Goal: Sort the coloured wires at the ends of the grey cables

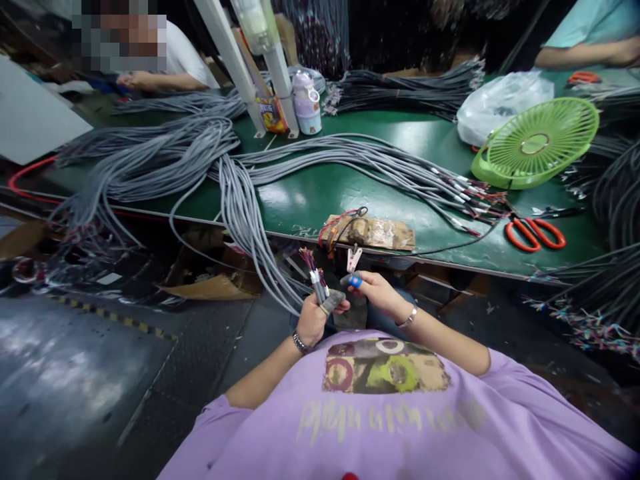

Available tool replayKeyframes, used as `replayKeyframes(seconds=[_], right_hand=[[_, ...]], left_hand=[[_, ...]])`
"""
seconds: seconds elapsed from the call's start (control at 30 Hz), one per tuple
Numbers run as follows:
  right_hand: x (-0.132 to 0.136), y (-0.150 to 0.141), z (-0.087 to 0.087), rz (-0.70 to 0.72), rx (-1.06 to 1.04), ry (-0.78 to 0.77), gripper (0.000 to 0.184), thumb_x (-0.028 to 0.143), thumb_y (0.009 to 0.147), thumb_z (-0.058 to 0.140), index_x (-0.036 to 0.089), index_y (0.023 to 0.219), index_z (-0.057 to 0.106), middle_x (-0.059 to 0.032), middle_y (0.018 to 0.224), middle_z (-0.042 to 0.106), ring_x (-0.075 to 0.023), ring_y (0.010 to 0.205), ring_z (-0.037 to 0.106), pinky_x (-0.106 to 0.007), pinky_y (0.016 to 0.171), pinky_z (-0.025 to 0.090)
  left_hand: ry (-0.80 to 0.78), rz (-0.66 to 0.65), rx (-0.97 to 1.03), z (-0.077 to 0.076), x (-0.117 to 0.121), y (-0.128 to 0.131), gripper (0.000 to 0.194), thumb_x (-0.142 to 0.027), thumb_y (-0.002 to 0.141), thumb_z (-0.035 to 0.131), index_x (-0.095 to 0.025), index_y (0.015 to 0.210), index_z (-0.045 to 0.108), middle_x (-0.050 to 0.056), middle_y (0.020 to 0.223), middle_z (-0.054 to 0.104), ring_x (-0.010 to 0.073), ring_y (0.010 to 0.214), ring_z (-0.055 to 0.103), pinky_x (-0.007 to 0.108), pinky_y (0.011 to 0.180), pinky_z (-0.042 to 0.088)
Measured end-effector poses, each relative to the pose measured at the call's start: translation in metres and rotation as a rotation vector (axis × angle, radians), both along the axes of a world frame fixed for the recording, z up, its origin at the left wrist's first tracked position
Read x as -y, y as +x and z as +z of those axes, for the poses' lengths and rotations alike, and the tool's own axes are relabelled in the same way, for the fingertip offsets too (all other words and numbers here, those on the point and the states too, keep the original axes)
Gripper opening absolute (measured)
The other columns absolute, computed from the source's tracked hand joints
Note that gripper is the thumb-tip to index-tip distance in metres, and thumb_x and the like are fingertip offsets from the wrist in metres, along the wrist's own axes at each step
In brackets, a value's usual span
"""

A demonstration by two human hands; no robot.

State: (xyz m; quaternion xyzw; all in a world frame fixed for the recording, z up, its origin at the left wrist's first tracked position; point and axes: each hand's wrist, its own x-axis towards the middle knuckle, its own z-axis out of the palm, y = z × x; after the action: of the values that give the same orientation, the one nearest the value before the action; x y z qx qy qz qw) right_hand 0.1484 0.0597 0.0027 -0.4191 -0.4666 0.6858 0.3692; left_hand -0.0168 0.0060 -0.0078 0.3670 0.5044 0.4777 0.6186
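Note:
My left hand (314, 320) is closed around a few grey cables (319, 290). Their stripped ends, with white sleeves and thin coloured wires, point up past the fingers. A grey cover sits on the left thumb. My right hand (380, 292) is pinched just to the right of these ends, with a grey cover and a blue band at the fingertips. What it grips, if anything, is hidden. Right beyond those fingertips is a pale pink clip (354, 259), by the table edge. Behind it lies a worn wooden block (390, 235) with red and black wires.
More grey cables (330, 150) lie across the green table (365, 193) and hang over its front edge. Orange-handled scissors (535, 233), a green fan (537, 143), a plastic bag (500, 103) and a bottle (307, 103) stand around. Two other people work across the table.

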Motion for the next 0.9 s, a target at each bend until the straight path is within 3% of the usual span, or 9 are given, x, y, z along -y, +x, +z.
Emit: replayKeyframes(seconds=[0.07, 0.17, 0.3, 0.43, 0.53, 0.7, 0.9], right_hand=[[0.007, -0.002, 0.003, 0.045, 0.039, 0.116, 0.034, 0.048, 0.070, 0.070, 0.015, 0.078, 0.067, -0.0003, 0.069, 0.063, -0.0103, 0.062, 0.052, -0.024, 0.062, 0.043], [0.017, -0.008, 0.006, 0.105, -0.014, 0.165, 0.033, 0.046, 0.072, 0.070, 0.017, 0.087, 0.064, -0.0007, 0.073, 0.064, -0.0121, 0.061, 0.056, -0.027, 0.061, 0.046], [0.026, -0.016, 0.009, 0.166, -0.052, 0.169, 0.033, 0.044, 0.069, 0.073, 0.019, 0.086, 0.059, 0.0014, 0.067, 0.061, -0.0126, 0.051, 0.055, -0.025, 0.049, 0.044], [0.025, -0.017, 0.010, 0.100, -0.019, 0.217, 0.030, 0.046, 0.071, 0.070, 0.018, 0.076, 0.060, 0.0002, 0.066, 0.061, -0.0124, 0.055, 0.053, -0.026, 0.054, 0.044], [0.022, -0.014, 0.010, 0.061, 0.005, 0.235, 0.031, 0.046, 0.069, 0.072, 0.017, 0.071, 0.062, 0.0007, 0.065, 0.060, -0.0118, 0.059, 0.051, -0.026, 0.060, 0.043], [0.018, -0.007, 0.008, 0.064, -0.008, 0.214, 0.031, 0.046, 0.069, 0.072, 0.016, 0.072, 0.064, 0.0006, 0.066, 0.060, -0.0117, 0.061, 0.049, -0.025, 0.061, 0.042], [0.013, 0.003, 0.009, 0.083, -0.065, 0.166, 0.028, 0.041, 0.068, 0.074, 0.015, 0.073, 0.063, 0.0006, 0.067, 0.061, -0.0115, 0.063, 0.051, -0.026, 0.064, 0.043]], left_hand=[[0.006, -0.036, -0.059, -0.001, 0.004, -0.003, 0.043, -0.054, 0.069, 0.070, -0.012, 0.079, 0.064, 0.007, 0.066, 0.070, 0.0127, 0.049, 0.061, 0.020, 0.042, 0.039], [0.038, -0.106, -0.140, -0.004, 0.009, -0.006, 0.048, -0.059, 0.068, 0.068, -0.013, 0.082, 0.062, 0.004, 0.062, 0.067, 0.0085, 0.040, 0.054, 0.018, 0.038, 0.032], [0.071, -0.212, -0.172, -0.008, 0.012, -0.009, 0.062, -0.071, 0.061, 0.064, -0.014, 0.087, 0.060, 0.001, 0.060, 0.063, 0.0077, 0.038, 0.050, 0.019, 0.038, 0.034], [0.114, -0.296, -0.225, -0.005, 0.015, -0.012, 0.055, -0.069, 0.070, 0.057, -0.014, 0.074, 0.060, 0.002, 0.056, 0.063, 0.0077, 0.039, 0.050, 0.019, 0.040, 0.036], [0.106, -0.290, -0.241, 0.000, 0.017, -0.013, 0.055, -0.066, 0.078, 0.051, -0.014, 0.066, 0.062, 0.004, 0.053, 0.063, 0.0095, 0.041, 0.053, 0.020, 0.043, 0.039], [0.056, -0.206, -0.146, 0.007, 0.014, -0.011, 0.051, -0.061, 0.080, 0.053, -0.013, 0.070, 0.065, 0.008, 0.060, 0.067, 0.0145, 0.052, 0.062, 0.024, 0.051, 0.047], [0.056, -0.291, -0.157, 0.020, 0.002, 0.000, 0.045, -0.057, 0.078, 0.058, -0.013, 0.072, 0.066, 0.008, 0.065, 0.068, 0.0147, 0.056, 0.064, 0.023, 0.052, 0.049]])
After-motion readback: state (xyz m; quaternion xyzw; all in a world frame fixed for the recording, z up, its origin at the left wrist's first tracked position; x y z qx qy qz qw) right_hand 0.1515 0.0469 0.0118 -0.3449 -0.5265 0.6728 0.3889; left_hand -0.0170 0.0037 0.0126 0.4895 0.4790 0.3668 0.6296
